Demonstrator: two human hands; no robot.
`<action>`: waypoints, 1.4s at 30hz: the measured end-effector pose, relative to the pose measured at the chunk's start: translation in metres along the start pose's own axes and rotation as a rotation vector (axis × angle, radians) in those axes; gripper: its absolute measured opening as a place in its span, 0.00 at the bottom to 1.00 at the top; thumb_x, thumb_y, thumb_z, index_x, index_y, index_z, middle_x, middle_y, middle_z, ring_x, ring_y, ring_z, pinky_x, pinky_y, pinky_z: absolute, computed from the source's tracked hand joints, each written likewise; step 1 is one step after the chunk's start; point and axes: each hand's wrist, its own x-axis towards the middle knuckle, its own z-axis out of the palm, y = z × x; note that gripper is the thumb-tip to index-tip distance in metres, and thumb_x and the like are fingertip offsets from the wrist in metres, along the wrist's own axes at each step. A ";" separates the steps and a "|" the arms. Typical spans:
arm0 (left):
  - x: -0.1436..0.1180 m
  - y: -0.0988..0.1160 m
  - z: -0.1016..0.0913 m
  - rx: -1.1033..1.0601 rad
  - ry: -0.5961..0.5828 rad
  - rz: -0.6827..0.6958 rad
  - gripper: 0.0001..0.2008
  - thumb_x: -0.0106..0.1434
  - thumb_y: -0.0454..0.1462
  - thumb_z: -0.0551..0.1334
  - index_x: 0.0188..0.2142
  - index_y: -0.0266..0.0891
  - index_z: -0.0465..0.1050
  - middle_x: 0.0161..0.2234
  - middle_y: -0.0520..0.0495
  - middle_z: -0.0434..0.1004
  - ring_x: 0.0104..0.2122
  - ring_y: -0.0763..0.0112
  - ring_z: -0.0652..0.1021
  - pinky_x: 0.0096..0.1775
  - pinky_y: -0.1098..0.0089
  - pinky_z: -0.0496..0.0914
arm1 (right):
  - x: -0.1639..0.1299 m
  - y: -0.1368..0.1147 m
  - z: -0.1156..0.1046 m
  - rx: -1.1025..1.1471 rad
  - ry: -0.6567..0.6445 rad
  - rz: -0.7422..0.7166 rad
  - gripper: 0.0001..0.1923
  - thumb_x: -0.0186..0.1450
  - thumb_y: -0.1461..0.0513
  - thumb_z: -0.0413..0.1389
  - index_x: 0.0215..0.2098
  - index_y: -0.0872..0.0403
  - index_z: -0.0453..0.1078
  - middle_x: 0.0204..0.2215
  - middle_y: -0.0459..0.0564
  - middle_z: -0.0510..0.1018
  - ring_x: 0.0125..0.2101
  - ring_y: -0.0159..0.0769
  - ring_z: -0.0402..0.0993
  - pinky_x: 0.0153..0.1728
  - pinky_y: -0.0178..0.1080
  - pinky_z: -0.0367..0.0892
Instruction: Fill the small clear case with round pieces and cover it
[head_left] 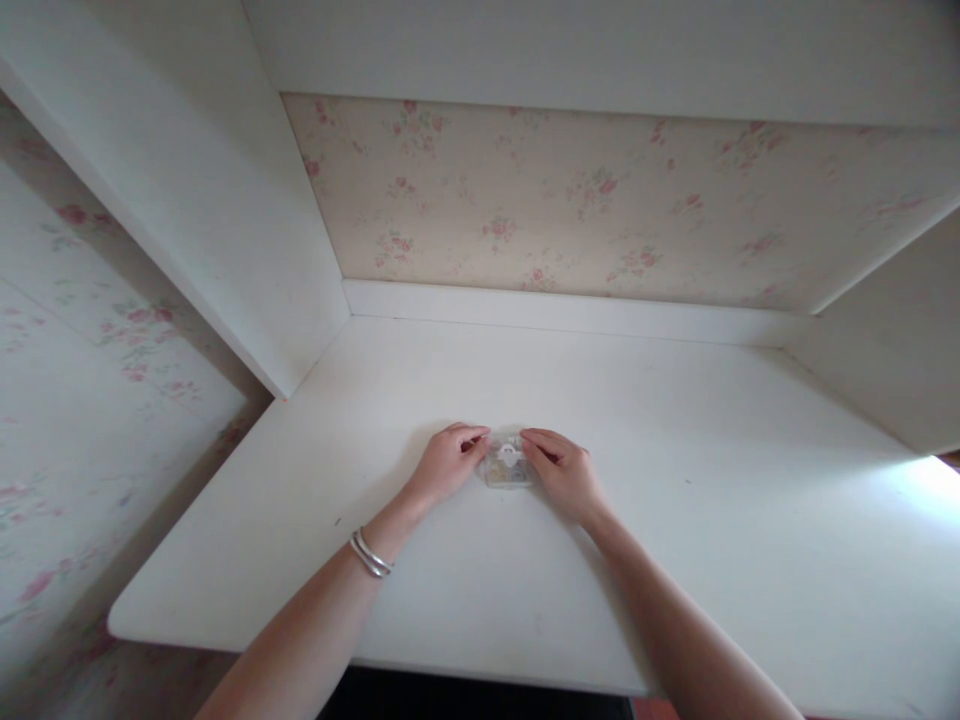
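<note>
While both arms reached forward over the white desk (675, 560), the left hand (445, 466) and right hand (564, 472) met at a small clear plastic case (508, 466) lying flat near the middle of the desktop. Each hand's fingers curled inward and pinched one side of the case, the left hand at its left edge, the right hand at its right. Silver bangles (370, 554) circled the left wrist. Floral wallpaper (570, 200) covered the far wall behind the desk.

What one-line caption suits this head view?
Both hands, left and right, grip a small clear plastic case on a white desk.
</note>
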 end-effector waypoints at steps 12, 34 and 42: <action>0.001 0.008 -0.002 0.007 -0.016 -0.057 0.14 0.62 0.43 0.54 0.37 0.41 0.77 0.35 0.48 0.77 0.34 0.69 0.76 0.37 0.72 0.68 | 0.000 -0.004 0.001 0.003 0.017 0.013 0.14 0.64 0.58 0.49 0.40 0.51 0.75 0.42 0.49 0.77 0.42 0.36 0.73 0.45 0.39 0.67; 0.000 0.012 0.000 0.045 0.004 -0.089 0.13 0.61 0.40 0.55 0.36 0.40 0.77 0.33 0.48 0.79 0.34 0.68 0.77 0.40 0.70 0.68 | 0.002 -0.007 0.005 -0.051 0.030 0.093 0.16 0.64 0.55 0.48 0.39 0.53 0.74 0.38 0.50 0.79 0.35 0.36 0.76 0.40 0.39 0.69; 0.001 0.008 0.003 0.042 0.022 -0.072 0.14 0.61 0.40 0.56 0.43 0.41 0.75 0.40 0.48 0.78 0.35 0.69 0.77 0.40 0.71 0.69 | 0.002 -0.008 0.004 -0.080 0.019 0.041 0.15 0.64 0.57 0.47 0.39 0.53 0.74 0.38 0.50 0.79 0.36 0.36 0.75 0.39 0.38 0.69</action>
